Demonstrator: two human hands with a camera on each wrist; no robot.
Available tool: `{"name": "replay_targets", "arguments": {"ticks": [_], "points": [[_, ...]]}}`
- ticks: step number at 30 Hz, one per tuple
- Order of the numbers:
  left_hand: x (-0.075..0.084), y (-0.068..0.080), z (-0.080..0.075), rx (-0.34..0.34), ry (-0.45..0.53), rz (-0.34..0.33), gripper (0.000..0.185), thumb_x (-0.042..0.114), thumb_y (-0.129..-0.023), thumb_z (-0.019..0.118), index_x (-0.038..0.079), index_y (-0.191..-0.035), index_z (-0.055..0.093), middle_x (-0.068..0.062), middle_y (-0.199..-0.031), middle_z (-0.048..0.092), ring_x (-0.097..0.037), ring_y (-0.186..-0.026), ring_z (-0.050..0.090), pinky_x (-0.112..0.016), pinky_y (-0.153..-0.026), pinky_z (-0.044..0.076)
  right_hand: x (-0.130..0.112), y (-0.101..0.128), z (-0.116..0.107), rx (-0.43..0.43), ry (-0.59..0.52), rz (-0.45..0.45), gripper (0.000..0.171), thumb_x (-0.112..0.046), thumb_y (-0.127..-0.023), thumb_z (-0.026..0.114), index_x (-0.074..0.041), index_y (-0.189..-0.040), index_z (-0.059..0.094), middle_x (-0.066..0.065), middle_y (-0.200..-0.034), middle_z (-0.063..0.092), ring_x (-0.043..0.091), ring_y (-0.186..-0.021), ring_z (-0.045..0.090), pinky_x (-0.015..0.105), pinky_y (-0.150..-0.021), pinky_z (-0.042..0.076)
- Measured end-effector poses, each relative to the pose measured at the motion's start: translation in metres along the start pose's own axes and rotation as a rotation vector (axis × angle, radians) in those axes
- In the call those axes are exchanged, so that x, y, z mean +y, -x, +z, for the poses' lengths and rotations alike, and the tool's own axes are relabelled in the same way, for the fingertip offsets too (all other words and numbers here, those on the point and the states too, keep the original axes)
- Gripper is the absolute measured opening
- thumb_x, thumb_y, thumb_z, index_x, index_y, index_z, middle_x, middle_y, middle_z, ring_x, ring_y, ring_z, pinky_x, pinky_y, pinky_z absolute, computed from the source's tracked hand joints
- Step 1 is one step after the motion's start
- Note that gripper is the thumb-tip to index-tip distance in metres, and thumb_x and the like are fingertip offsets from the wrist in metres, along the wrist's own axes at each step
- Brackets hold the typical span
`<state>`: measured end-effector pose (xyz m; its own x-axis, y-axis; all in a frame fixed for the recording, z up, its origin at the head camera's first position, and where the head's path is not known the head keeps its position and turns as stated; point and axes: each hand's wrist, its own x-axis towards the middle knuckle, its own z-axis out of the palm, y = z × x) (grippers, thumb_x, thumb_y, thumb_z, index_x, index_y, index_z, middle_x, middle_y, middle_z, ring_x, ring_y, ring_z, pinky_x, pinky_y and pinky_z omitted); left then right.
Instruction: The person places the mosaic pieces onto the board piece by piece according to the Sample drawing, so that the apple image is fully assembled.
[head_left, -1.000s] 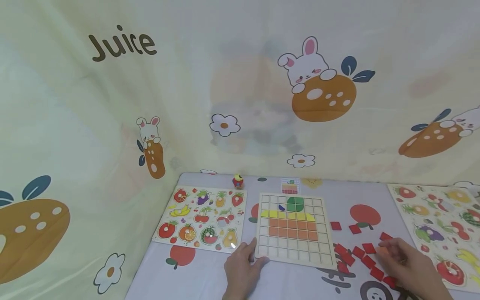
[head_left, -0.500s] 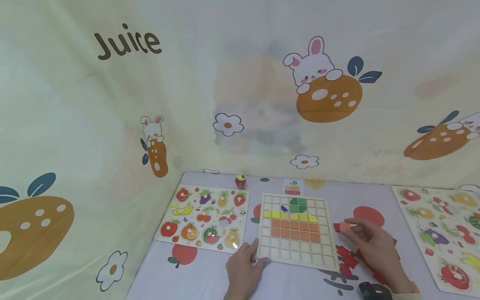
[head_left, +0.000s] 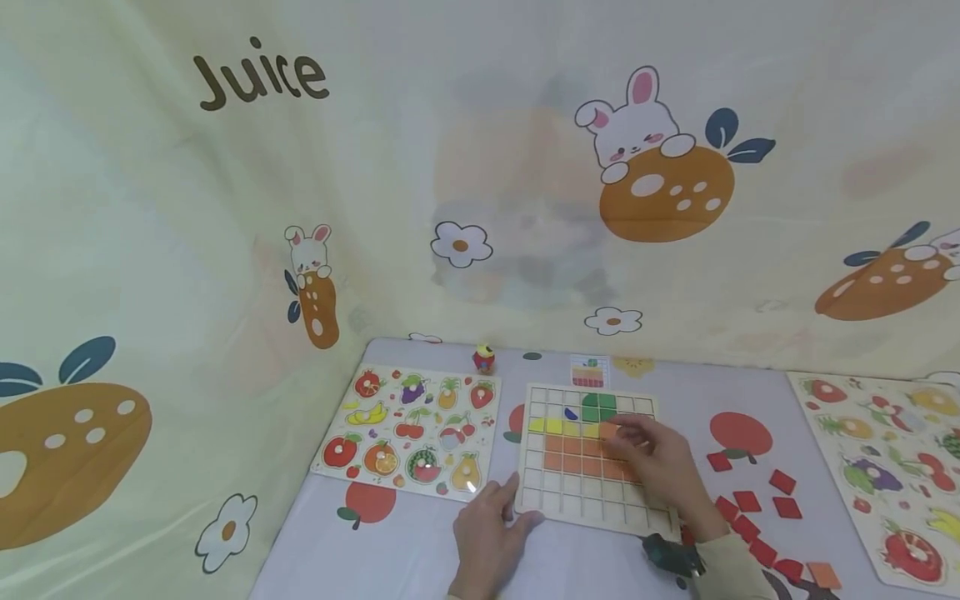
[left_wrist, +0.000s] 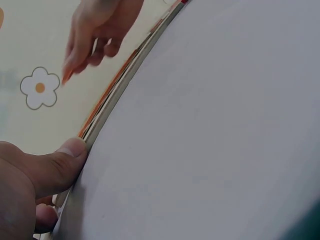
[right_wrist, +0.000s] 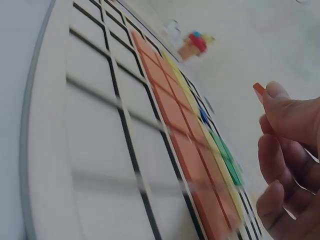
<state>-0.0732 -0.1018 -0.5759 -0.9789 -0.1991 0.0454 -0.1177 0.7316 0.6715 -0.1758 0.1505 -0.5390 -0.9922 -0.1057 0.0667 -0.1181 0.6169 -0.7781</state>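
A wooden grid board [head_left: 551,503] lies on the table, with rows of orange tiles [right_wrist: 186,155], a yellow row [head_left: 557,427], a green patch [head_left: 600,407] and a small blue piece [head_left: 572,413] set in it. At its near left corner my left hand [head_left: 486,533] grips the edge, thumb [left_wrist: 59,167] along the front side. My right hand [head_left: 663,468] is over the board's right half and pinches an orange square tile [right_wrist: 258,89] between thumb and fingertips. In the right wrist view that tile is held up clear of the board.
Several red tiles [head_left: 782,481] and one loose orange tile [head_left: 824,575] lie right of the board. Fruit puzzle boards stand on either side, left [head_left: 360,442] and right [head_left: 862,433]. Behind are a picture card [head_left: 589,372] and a small toy figure [head_left: 484,359].
My right hand has moved left from the loose red tiles to over the board, carrying the orange tile. My left hand has stayed at the board's corner.
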Motion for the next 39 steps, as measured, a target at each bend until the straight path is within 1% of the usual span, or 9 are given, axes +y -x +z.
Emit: {"name": "replay_targets", "arguments": {"ticks": [6, 9, 11, 13, 16, 23, 29, 33, 39], "points": [[0.003, 0.000, -0.002, -0.013, -0.001, -0.002, 0.064, 0.043, -0.080, 0.091, 0.021, -0.137, 0.072, 0.015, -0.071, 0.045, 0.001, -0.060, 0.034, -0.020, -0.060, 0.030, -0.012, -0.010, 0.029, -0.049, -0.010, -0.044, 0.037, -0.035, -0.094, 0.083, -0.019, -0.127, 0.075, 0.000, -0.106, 0.071, 0.019, -0.100, 0.061, 0.024, -0.084, 0.052], [0.004, -0.001, -0.003, -0.014, 0.000, 0.001, 0.063, 0.043, -0.081, 0.091, 0.020, -0.138, 0.072, 0.015, -0.071, 0.046, 0.001, -0.060, 0.035, -0.020, -0.060, 0.030, -0.017, -0.014, 0.041, -0.083, -0.002, -0.057, 0.036, -0.031, -0.093, 0.085, -0.019, -0.126, 0.075, 0.000, -0.111, 0.072, 0.019, -0.100, 0.061, 0.028, -0.087, 0.054], [0.004, -0.001, -0.004, -0.014, 0.001, 0.003, 0.063, 0.043, -0.082, 0.090, 0.021, -0.138, 0.072, 0.016, -0.072, 0.046, 0.001, -0.060, 0.035, -0.020, -0.060, 0.031, -0.020, -0.015, 0.048, -0.105, 0.001, -0.072, 0.037, -0.029, -0.092, 0.085, -0.019, -0.126, 0.075, 0.001, -0.114, 0.071, 0.019, -0.099, 0.061, 0.031, -0.087, 0.055], [0.003, -0.002, -0.003, -0.016, -0.001, 0.005, 0.063, 0.043, -0.082, 0.090, 0.021, -0.138, 0.072, 0.016, -0.072, 0.046, 0.001, -0.061, 0.035, -0.020, -0.060, 0.031, -0.023, -0.017, 0.053, -0.123, 0.004, -0.086, 0.036, -0.027, -0.092, 0.086, -0.019, -0.125, 0.075, 0.001, -0.116, 0.071, 0.019, -0.098, 0.061, 0.030, -0.086, 0.055], [0.002, -0.002, -0.003, -0.018, -0.006, 0.005, 0.063, 0.043, -0.082, 0.090, 0.021, -0.138, 0.072, 0.016, -0.072, 0.046, 0.001, -0.060, 0.035, -0.020, -0.060, 0.031, -0.028, -0.018, 0.060, -0.145, 0.016, -0.093, 0.033, -0.025, -0.092, 0.085, -0.020, -0.124, 0.076, -0.001, -0.115, 0.070, 0.018, -0.096, 0.061, 0.029, -0.084, 0.055], [0.003, 0.000, -0.003, -0.030, -0.010, -0.019, 0.064, 0.043, -0.083, 0.090, 0.022, -0.140, 0.071, 0.015, -0.072, 0.044, -0.001, -0.060, 0.036, -0.021, -0.061, 0.032, -0.037, -0.022, 0.071, -0.169, 0.056, -0.065, 0.025, -0.026, -0.092, 0.085, -0.025, -0.116, 0.081, -0.005, -0.108, 0.066, 0.017, -0.098, 0.059, 0.036, -0.087, 0.052], [0.000, -0.001, -0.002, -0.035, 0.001, -0.012, 0.063, 0.045, -0.083, 0.089, 0.023, -0.139, 0.071, 0.016, -0.073, 0.045, -0.001, -0.059, 0.035, -0.021, -0.061, 0.031, -0.044, -0.021, 0.077, -0.162, 0.096, -0.053, 0.027, -0.028, -0.089, 0.087, -0.024, -0.115, 0.081, -0.005, -0.107, 0.066, 0.017, -0.100, 0.060, 0.041, -0.091, 0.052], [-0.001, -0.001, -0.001, -0.020, 0.001, 0.006, 0.063, 0.045, -0.082, 0.089, 0.023, -0.138, 0.072, 0.017, -0.072, 0.045, 0.000, -0.059, 0.034, -0.021, -0.060, 0.029, -0.047, -0.021, 0.077, -0.154, 0.096, -0.052, 0.028, -0.028, -0.089, 0.087, -0.022, -0.116, 0.080, -0.004, -0.107, 0.067, 0.017, -0.099, 0.061, 0.040, -0.090, 0.052], [-0.002, -0.002, -0.001, -0.020, -0.001, 0.004, 0.063, 0.046, -0.082, 0.090, 0.023, -0.139, 0.072, 0.017, -0.072, 0.044, 0.000, -0.059, 0.034, -0.021, -0.059, 0.030, -0.046, -0.024, 0.079, -0.139, 0.136, -0.076, 0.019, -0.028, -0.093, 0.083, -0.021, -0.110, 0.081, -0.004, -0.102, 0.065, 0.016, -0.092, 0.058, 0.037, -0.084, 0.049]]}}
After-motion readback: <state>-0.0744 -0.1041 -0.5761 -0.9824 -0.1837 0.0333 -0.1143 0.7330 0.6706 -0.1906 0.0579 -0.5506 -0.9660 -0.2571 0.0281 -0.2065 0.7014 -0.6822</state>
